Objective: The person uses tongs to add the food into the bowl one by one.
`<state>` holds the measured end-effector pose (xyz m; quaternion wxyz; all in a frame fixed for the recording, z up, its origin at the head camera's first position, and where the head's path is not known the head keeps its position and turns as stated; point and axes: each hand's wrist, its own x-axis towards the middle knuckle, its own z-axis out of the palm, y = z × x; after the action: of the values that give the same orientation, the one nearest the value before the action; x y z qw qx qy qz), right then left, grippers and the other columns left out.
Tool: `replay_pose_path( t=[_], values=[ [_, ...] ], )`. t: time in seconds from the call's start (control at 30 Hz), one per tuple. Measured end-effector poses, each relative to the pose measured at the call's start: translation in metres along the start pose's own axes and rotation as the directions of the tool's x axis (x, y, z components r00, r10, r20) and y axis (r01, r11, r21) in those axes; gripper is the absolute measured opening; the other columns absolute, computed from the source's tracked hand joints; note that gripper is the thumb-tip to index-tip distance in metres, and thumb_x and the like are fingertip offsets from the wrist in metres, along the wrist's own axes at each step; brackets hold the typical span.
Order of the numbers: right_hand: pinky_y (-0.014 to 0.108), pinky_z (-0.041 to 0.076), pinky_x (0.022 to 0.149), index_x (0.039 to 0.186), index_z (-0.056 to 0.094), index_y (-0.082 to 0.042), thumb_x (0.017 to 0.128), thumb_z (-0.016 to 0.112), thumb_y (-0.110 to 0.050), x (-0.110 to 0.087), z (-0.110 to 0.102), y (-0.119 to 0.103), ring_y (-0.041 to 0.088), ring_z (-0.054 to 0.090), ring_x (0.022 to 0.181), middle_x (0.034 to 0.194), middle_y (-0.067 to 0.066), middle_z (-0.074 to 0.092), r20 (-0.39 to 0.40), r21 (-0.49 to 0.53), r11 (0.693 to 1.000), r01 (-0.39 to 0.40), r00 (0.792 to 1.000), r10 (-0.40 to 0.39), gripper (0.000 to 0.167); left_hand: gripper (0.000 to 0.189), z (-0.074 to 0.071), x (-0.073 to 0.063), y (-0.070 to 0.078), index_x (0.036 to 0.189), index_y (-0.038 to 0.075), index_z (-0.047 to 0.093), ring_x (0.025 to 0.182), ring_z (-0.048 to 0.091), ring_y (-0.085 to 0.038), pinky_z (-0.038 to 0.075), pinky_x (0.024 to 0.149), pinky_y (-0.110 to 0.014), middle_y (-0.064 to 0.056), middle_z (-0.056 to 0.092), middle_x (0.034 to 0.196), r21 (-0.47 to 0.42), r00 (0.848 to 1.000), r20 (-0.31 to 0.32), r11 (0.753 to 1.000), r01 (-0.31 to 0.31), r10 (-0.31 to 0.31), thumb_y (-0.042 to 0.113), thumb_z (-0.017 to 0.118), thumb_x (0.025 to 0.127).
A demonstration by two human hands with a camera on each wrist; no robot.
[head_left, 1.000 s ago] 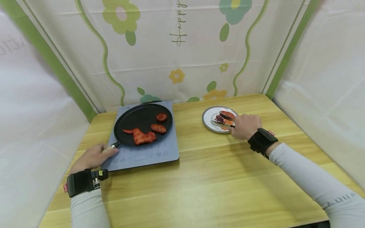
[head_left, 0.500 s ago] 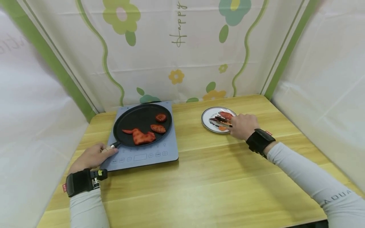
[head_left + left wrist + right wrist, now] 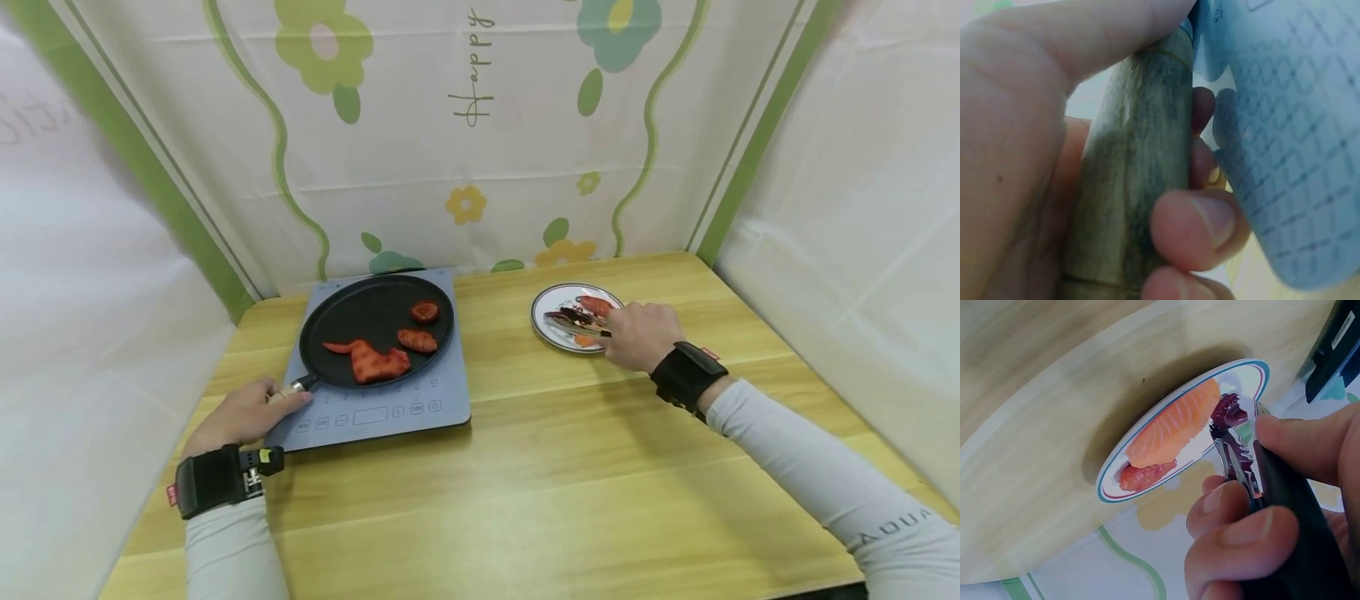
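My left hand (image 3: 236,414) grips the wooden handle (image 3: 1135,156) of a flat black frying pan (image 3: 348,308). In it lie a red chicken wing (image 3: 375,362), a small scored reddish piece (image 3: 417,339) and a round dark-red slice (image 3: 424,312). My right hand (image 3: 641,335) holds tongs (image 3: 1297,519) with black handles over a white plate (image 3: 546,302). Their metal tips stand on either side of a dark purple-red piece (image 3: 1229,411) at the plate. An orange salmon slice (image 3: 1175,428) and a red piece (image 3: 1146,477) lie beside it.
Under the pan is a grey-blue induction cooktop (image 3: 442,408) with touch controls along its front. A wood-grain table (image 3: 555,492) carries it and the plate. A flower-printed curtain (image 3: 525,150) stands behind, with pale cloth on both sides.
The tongs' tips have drawn closer together about the dark purple-red piece and shifted slightly left on the plate. My left hand and the pan have stayed put.
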<state>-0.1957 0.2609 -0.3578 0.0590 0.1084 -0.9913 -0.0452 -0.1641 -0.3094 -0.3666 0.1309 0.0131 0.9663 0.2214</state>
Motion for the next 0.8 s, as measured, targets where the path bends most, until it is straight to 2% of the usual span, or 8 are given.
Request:
replay_pose_path(
  t=[0.1, 0.33, 0.8],
  values=[
    [0.034, 0.032, 0.044, 0.059, 0.045, -0.017, 0.096, 0.073, -0.045, 0.0005, -0.0028, -0.0012, 0.017, 0.04, 0.048, 0.054, -0.002, 0.035, -0.018, -0.011, 1.0, 0.006, 1.0, -0.006, 0.055, 0.056, -0.0005, -0.0001, 0.0001, 0.1, 0.001, 0.058, 0.08, 0.055, -0.023, 0.04, 0.068, -0.033, -0.007, 0.056, 0.085, -0.001, 1.0, 0.001, 1.0, -0.001, 0.001, 0.057, 0.058, 0.103],
    [0.033, 0.031, 0.044, 0.058, 0.048, -0.017, 0.098, 0.072, -0.042, 0.0011, -0.0069, -0.0022, 0.016, 0.038, 0.047, 0.053, -0.003, 0.033, 0.009, -0.005, 1.0, -0.001, 1.0, 0.001, 0.053, 0.055, 0.0002, -0.0007, 0.0002, 0.099, 0.002, 0.058, 0.081, 0.055, -0.023, 0.039, 0.068, -0.033, -0.007, 0.055, 0.085, 0.0, 1.0, 0.0, 1.0, 0.005, -0.005, 0.057, 0.058, 0.103],
    [0.034, 0.032, 0.044, 0.066, 0.057, -0.014, 0.098, 0.071, -0.046, 0.0002, -0.0096, 0.0008, 0.02, 0.043, 0.046, 0.053, -0.001, 0.036, 0.003, -0.002, 1.0, -0.017, 1.0, 0.017, 0.048, 0.053, 0.0001, -0.0011, 0.0007, 0.098, 0.002, 0.058, 0.079, 0.054, -0.023, 0.039, 0.067, -0.033, -0.006, 0.054, 0.084, -0.002, 1.0, -0.005, 1.0, 0.002, -0.002, 0.055, 0.058, 0.104]
  ],
)
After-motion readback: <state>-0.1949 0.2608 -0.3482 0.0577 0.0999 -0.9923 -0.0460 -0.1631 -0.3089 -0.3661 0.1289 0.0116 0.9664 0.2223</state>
